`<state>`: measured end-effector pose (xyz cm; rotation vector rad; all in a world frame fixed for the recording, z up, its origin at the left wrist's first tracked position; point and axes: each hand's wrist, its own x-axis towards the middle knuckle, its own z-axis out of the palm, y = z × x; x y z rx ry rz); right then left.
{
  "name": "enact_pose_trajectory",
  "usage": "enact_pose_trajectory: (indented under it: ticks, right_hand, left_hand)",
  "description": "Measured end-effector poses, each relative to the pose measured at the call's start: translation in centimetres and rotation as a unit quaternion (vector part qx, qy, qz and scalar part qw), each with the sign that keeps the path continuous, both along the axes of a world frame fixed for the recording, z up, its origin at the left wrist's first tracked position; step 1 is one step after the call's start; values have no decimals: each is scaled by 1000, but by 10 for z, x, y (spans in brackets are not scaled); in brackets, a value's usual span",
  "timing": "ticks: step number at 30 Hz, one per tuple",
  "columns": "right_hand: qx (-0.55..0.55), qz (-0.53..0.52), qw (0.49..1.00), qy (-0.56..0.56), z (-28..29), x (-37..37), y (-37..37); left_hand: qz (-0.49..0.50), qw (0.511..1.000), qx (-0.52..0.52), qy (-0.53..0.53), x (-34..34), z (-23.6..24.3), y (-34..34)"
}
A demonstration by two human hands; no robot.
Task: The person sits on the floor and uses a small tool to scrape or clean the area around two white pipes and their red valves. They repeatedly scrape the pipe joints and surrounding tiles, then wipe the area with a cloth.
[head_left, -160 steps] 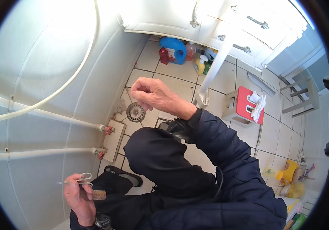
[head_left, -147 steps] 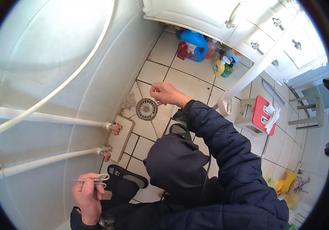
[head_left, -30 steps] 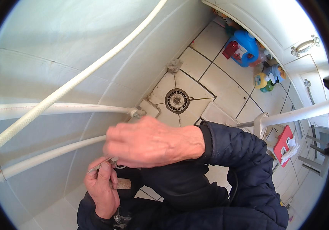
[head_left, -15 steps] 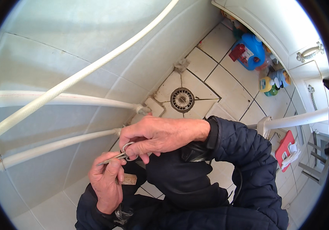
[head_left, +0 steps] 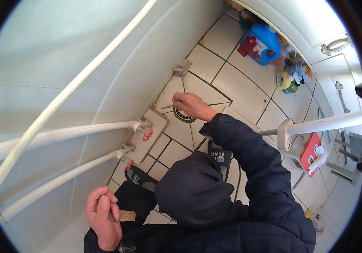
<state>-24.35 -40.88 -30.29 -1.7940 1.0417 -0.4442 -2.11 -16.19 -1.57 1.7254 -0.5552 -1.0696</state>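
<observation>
My right hand (head_left: 190,105) reaches out over the round floor drain (head_left: 183,115), covering part of its grate. Its fingers are closed on the scissors (head_left: 167,107), whose thin blade pokes out to the left; their handles are hidden by the fingers. My left hand (head_left: 103,219) is raised at the lower left, closed around a flat brown strip (head_left: 127,216), which looks like wood. One end of that strip sticks out to the right of the fingers.
Two white pipes with red-handled valves (head_left: 147,134) run along the left wall, below a pale hose (head_left: 69,90). A grey clump (head_left: 182,67) lies by the wall. Blue jug (head_left: 262,44) and pump bottles (head_left: 283,80) stand by the white cabinet. A white bar (head_left: 324,125) crosses at right.
My right hand has moved away from the left, out to the drain, taking the scissors with it. My left hand has lowered slightly and keeps the brown strip. The view has shifted.
</observation>
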Motion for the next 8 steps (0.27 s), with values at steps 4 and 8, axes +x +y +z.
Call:
enact_pose_trajectory:
  ticks: [4, 8]
  right_hand:
    - [-48, -24, 997, 56, -61, 29, 7]
    - [-75, -36, 991, 105, -96, 53, 3]
  left_hand:
    - [-15, 1000, 21, -17, 8, -4, 2]
    - [29, 999, 24, -8, 16, -10, 5]
